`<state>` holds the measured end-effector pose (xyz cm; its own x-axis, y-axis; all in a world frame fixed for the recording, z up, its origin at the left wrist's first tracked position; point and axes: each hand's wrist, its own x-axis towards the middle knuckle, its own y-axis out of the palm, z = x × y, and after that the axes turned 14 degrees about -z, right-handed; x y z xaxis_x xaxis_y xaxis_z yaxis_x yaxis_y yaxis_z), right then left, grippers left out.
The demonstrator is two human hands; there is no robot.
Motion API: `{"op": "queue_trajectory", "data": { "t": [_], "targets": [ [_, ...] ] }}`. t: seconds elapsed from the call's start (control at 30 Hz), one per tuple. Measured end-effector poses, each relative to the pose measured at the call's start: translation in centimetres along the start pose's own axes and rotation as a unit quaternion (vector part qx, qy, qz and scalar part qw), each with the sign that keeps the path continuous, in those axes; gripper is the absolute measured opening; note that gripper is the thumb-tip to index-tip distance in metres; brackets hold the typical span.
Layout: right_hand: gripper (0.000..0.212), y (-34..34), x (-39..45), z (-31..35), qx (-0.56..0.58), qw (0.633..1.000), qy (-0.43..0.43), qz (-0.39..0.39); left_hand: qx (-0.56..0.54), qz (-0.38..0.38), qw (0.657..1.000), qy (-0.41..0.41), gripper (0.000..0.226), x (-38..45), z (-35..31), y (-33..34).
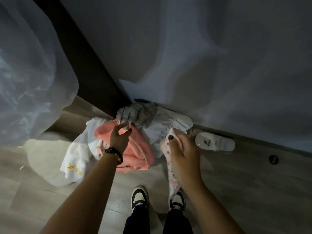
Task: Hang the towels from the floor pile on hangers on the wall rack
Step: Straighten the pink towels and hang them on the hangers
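We see a fluffy grey towel [136,114], a plush coral towel [135,149], smooth white cloth [74,156], a soft spotted pink towel [170,168], a matt wood-grain floor [236,191], sheer glossy plastic sheeting [28,73] and a smooth white slipper [215,143].

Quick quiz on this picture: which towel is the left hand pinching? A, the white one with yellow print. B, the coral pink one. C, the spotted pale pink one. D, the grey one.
D: the left hand pinches a corner of the grey towel on top of the pile, while the right hand holds the spotted towel.
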<state>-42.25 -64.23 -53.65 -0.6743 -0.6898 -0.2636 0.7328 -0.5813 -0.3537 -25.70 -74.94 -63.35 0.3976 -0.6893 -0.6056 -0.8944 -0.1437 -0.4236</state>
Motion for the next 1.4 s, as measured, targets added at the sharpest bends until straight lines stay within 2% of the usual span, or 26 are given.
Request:
{"op": "queue_trajectory", "data": {
  "t": [0.1, 0.27, 0.4, 0.53, 0.6, 0.73, 0.83, 0.97, 1.03, 1.13, 1.2, 1.27, 1.4],
  "targets": [
    [0.012, 0.6, 0.5, -1.5, -0.008, 1.000, 0.009, 0.011, 0.026, 0.013, 0.999, -0.019, 0.037, 3.2, 0.6, 1.3],
    [0.030, 0.7, 0.7, -4.6, -0.045, 0.999, 0.017, 0.005, 0.111, 0.000, 0.994, 0.022, 0.038, 6.6, 1.2, 3.3],
    [0.022, 0.1, 0.4, -5.5, -0.075, 0.996, 0.042, 0.008, 0.150, -0.028, 0.987, 0.043, 0.037, 5.8, 1.0, 3.4],
    [0.016, -0.5, 0.2, -4.0, -0.074, 0.996, 0.045, 0.013, 0.085, -0.031, 0.995, 0.048, 0.034, 1.7, -0.5, 1.9],
    [0.014, -1.0, 0.2, -2.5, -0.067, 0.996, 0.052, 0.026, 0.051, -0.009, 0.997, 0.051, 0.029, -0.8, -1.2, 0.8],
    [0.014, -2.2, 0.0, 1.0, -0.047, 0.996, 0.064, 0.047, -0.042, 0.043, 0.998, -0.010, 0.012, -5.7, -3.0, -1.7],
    [0.021, -3.8, -0.8, 4.2, -0.043, 0.996, 0.056, 0.056, -0.060, 0.079, 0.995, -0.011, 0.009, -9.8, -4.5, -3.7],
    [0.030, -6.1, -2.5, 7.5, -0.067, 0.995, 0.043, 0.055, -0.116, 0.117, 0.986, 0.002, 0.023, -15.0, -6.7, -6.5],
    [0.022, -7.1, -3.4, 8.8, -0.072, 0.994, 0.052, 0.064, -0.162, 0.135, 0.978, -0.005, 0.017, -17.5, -8.0, -7.6],
    [0.019, -9.2, -4.9, 11.1, -0.072, 0.994, 0.038, 0.068, -0.194, 0.147, 0.970, 0.017, 0.025, -21.3, -9.8, -9.1],
    [0.008, -10.6, -6.0, 13.1, -0.049, 0.995, 0.033, 0.080, -0.215, 0.156, 0.964, 0.030, 0.025, -23.4, -10.8, -9.9],
    [0.028, -12.3, -7.4, 15.3, -0.019, 0.993, 0.038, 0.106, -0.232, 0.157, 0.959, 0.034, 0.024, -26.0, -11.7, -10.9],
    [0.060, -16.2, -10.0, 18.5, -0.003, 0.981, -0.072, 0.181, -0.275, 0.176, 0.944, 0.036, 0.028, -31.7, -13.2, -12.8]
  ]
}}
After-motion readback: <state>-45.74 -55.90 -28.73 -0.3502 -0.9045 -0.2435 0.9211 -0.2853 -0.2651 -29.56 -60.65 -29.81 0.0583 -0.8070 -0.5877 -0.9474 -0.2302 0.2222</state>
